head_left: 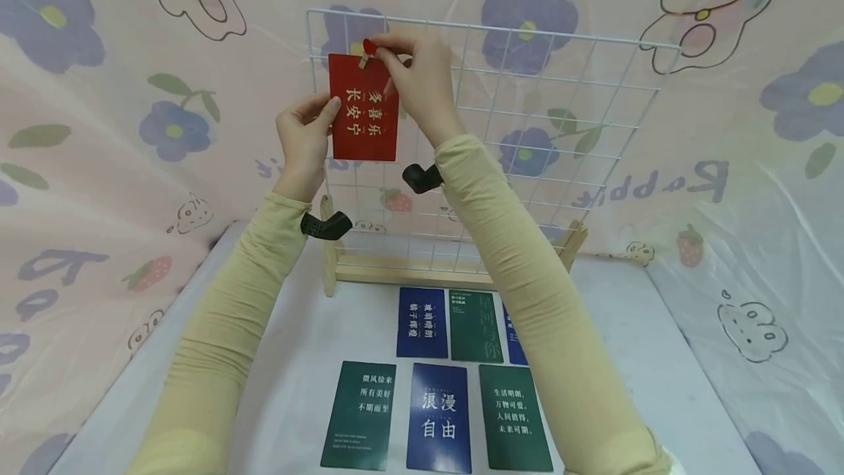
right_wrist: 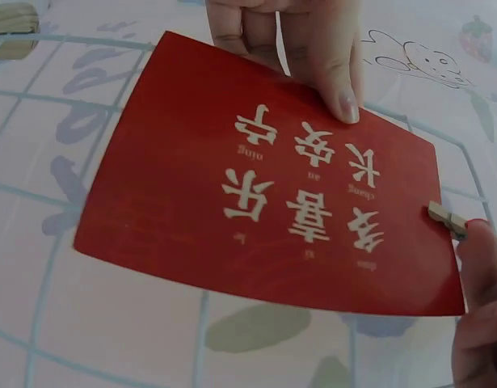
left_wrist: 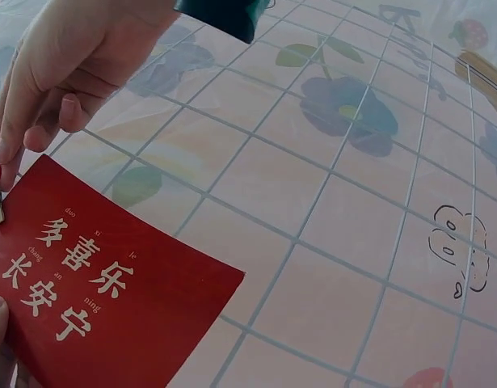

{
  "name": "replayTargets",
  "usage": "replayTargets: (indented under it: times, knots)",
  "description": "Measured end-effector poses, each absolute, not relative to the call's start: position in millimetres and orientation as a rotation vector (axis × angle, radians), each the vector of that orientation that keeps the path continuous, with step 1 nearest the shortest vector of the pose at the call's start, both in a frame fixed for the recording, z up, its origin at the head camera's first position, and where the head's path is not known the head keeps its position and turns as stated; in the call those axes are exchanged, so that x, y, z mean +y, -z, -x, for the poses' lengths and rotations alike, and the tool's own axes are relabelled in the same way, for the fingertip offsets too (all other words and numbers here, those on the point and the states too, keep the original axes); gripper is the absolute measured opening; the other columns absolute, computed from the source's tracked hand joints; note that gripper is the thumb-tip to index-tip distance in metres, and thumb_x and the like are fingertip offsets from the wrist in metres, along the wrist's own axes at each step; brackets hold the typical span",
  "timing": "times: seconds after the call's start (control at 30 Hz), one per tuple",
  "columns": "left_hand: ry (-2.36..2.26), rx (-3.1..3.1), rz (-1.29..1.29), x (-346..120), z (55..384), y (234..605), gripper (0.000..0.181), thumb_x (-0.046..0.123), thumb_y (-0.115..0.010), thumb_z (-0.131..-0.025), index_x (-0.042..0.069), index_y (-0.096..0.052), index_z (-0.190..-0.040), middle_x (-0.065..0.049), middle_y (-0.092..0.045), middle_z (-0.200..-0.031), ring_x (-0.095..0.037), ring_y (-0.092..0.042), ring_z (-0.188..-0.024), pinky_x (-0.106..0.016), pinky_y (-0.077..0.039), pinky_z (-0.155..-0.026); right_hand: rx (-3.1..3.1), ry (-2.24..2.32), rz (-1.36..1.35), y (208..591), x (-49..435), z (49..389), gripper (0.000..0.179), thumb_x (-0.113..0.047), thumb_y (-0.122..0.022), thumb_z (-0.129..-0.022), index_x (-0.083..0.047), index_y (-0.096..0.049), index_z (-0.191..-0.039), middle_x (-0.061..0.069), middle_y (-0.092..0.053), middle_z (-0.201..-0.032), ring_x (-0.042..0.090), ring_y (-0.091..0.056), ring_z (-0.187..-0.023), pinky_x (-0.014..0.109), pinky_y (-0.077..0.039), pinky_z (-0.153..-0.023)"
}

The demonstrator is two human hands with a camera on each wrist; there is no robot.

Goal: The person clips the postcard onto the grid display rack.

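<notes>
Nearest us, a green card (head_left: 359, 416) lies on the table (head_left: 297, 358); beyond, we judge the red card (head_left: 363, 144) could slip if the clothespin (head_left: 364, 61) nips too little of its top edge. We see the left hand (head_left: 305, 134) pinching that card's side, the right hand (head_left: 423, 79) pinching the clothespin, before the white grid (head_left: 509, 31)

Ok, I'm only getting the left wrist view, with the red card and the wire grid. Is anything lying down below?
Observer: Yes, green cards and blue cards lie on the white surface.

Operator: Cool! And what's at the bottom of the wire grid?

Observer: A wooden bar runs along it.

Operator: I only get a bit of the left hand. Where is it on the red card?

Observer: In the head view, it holds the card's left edge.
</notes>
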State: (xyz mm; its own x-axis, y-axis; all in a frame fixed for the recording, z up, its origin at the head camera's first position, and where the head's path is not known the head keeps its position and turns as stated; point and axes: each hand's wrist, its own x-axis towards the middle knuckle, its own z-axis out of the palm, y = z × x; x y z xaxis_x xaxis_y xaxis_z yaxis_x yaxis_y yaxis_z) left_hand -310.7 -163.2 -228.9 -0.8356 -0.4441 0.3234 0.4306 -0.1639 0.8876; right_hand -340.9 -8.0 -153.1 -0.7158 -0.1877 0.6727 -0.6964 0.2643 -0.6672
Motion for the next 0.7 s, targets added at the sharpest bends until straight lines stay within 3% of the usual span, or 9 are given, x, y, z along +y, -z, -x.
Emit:
replayTargets:
  times: [0.3,0.53,0.7]
  knots:
    - [2.029,-1.531,0.026,-162.7,309.1,229.5,0.022,0.010,-0.072,-0.085,0.001,-0.072,-0.105,-0.005,-0.066,-0.094,-0.015,-0.059,-0.083,-0.028,-0.048,-0.075,-1.977,-1.533,-0.793,153.0,-5.8,312.2,0.017,0.000,-0.063,-0.090,0.007,-0.070,-0.104,0.015,-0.071,-0.098,0.023,-0.061,-0.052,0.024,-0.053,-0.055]
    - [1.995,-1.499,0.047,-163.9,309.8,233.6,0.014,0.010,-0.074,-0.084,0.004,-0.072,-0.097,-0.004,-0.067,-0.085,-0.013,-0.058,-0.078,-0.027,-0.046,-0.070,-1.928,-1.623,-0.871,162.0,2.9,309.0,0.017,0.003,-0.062,-0.090,0.010,-0.068,-0.104,0.019,-0.070,-0.095,0.028,-0.063,-0.056,0.021,-0.042,-0.042]
    - [1.963,-1.498,0.046,-165.5,310.7,235.6,0.010,0.011,-0.075,-0.083,0.007,-0.070,-0.090,-0.002,-0.066,-0.079,-0.012,-0.058,-0.076,-0.026,-0.047,-0.067,-1.948,-1.710,-0.875,170.0,12.1,308.1,0.017,0.001,-0.060,-0.092,0.009,-0.068,-0.105,0.019,-0.070,-0.094,0.027,-0.063,-0.060,0.023,-0.039,-0.042]
